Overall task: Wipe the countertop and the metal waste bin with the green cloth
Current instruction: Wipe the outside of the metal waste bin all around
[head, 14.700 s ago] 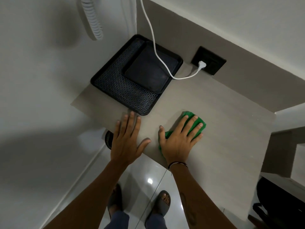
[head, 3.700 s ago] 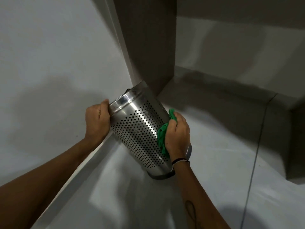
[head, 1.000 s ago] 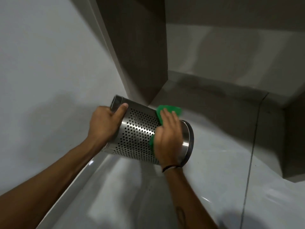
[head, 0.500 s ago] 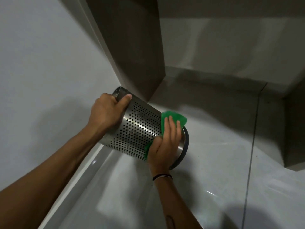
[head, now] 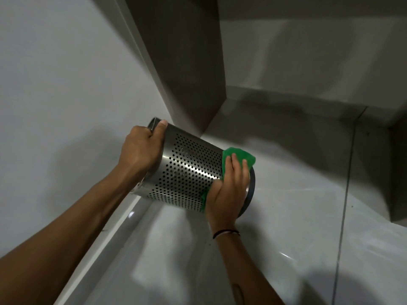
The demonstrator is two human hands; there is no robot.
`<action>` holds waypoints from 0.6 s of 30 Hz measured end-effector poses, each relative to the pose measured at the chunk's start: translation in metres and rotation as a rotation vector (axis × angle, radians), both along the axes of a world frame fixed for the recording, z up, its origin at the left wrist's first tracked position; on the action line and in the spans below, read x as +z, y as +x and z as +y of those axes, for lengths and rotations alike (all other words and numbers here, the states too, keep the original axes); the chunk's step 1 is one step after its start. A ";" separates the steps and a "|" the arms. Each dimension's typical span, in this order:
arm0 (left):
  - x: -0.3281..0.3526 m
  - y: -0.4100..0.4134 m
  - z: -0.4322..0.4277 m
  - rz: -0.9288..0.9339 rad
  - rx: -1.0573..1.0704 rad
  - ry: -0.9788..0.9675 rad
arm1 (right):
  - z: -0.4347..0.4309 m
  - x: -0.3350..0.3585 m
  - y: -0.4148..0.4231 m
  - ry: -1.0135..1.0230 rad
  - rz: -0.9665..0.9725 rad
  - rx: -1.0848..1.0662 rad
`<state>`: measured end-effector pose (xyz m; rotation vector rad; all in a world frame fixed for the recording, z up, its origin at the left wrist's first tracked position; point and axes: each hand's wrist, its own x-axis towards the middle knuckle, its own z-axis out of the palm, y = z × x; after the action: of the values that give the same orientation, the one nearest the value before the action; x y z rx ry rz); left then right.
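Note:
The perforated metal waste bin (head: pixel 189 175) is held off the floor, tipped almost on its side, with its open rim at the upper left and its black-ringed base at the right. My left hand (head: pixel 141 148) grips the rim, thumb over the edge. My right hand (head: pixel 229 188) lies flat on the bin's wall near the base and presses the green cloth (head: pixel 239 157) against it. Most of the cloth is hidden under the palm; a corner sticks out past the fingertips. The countertop is out of view.
A white wall (head: pixel 66 73) runs along the left with a skirting strip at the floor. A dark brown cabinet panel (head: pixel 182 62) stands just behind the bin. Glossy grey floor tiles (head: pixel 297 216) spread below and to the right. Another dark panel (head: pixel 398 172) sits at the right edge.
Since 1 s ago the bin's rim end rose and its base end dropped a little. My right hand and the cloth slid along the wall toward the base. My left hand kept its grip.

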<state>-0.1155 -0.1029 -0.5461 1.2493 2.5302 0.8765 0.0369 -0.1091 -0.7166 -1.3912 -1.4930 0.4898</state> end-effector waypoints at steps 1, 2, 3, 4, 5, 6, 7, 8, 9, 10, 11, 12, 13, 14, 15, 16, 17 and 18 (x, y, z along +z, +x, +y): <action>0.000 0.000 0.001 -0.006 -0.001 0.003 | 0.001 0.011 -0.009 0.007 0.025 0.005; 0.000 0.001 0.001 -0.014 -0.001 0.006 | -0.001 0.027 -0.020 0.025 0.037 0.039; 0.000 0.002 0.001 -0.016 -0.009 0.008 | -0.003 0.043 -0.032 0.062 0.034 0.091; 0.000 0.004 0.000 -0.009 -0.020 0.006 | -0.007 0.058 -0.043 0.105 0.021 0.147; 0.000 0.004 -0.001 0.000 -0.034 0.006 | -0.010 0.068 -0.052 0.144 0.006 0.192; -0.001 0.005 -0.002 0.004 -0.048 0.011 | -0.012 0.074 -0.058 0.175 -0.011 0.220; -0.001 0.004 -0.003 0.004 -0.058 0.015 | -0.012 0.077 -0.059 0.195 -0.026 0.234; -0.001 0.004 -0.005 0.005 -0.064 0.018 | -0.012 0.074 -0.056 0.199 -0.042 0.242; -0.002 0.003 -0.007 0.011 -0.066 0.021 | -0.012 0.069 -0.050 0.192 -0.057 0.242; -0.003 0.002 -0.008 0.018 -0.067 0.025 | -0.011 0.060 -0.042 0.177 -0.066 0.234; -0.004 0.000 -0.010 0.027 -0.072 0.029 | -0.009 0.050 -0.033 0.158 -0.070 0.216; -0.005 -0.001 -0.012 0.030 -0.086 0.036 | -0.006 0.039 -0.023 0.131 -0.065 0.188; -0.007 -0.004 -0.014 0.028 -0.103 0.047 | -0.002 0.027 -0.012 0.091 -0.058 0.153; -0.009 -0.007 -0.018 0.023 -0.116 0.055 | 0.002 0.017 -0.001 0.039 -0.045 0.121; -0.009 -0.012 -0.021 0.024 -0.124 0.058 | 0.008 0.009 0.009 -0.010 -0.029 0.101; -0.010 -0.017 -0.026 0.020 -0.124 0.061 | 0.012 0.004 0.016 -0.046 -0.026 0.105; -0.011 -0.019 -0.031 0.003 -0.121 0.072 | 0.017 0.002 0.024 -0.073 -0.030 0.134; -0.012 -0.022 -0.035 -0.014 -0.124 0.080 | 0.023 0.002 0.029 -0.109 -0.023 0.174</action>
<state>-0.1375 -0.1380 -0.5578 1.4016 2.3985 0.9633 0.0656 -0.0864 -0.7143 -1.3599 -1.6351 0.6742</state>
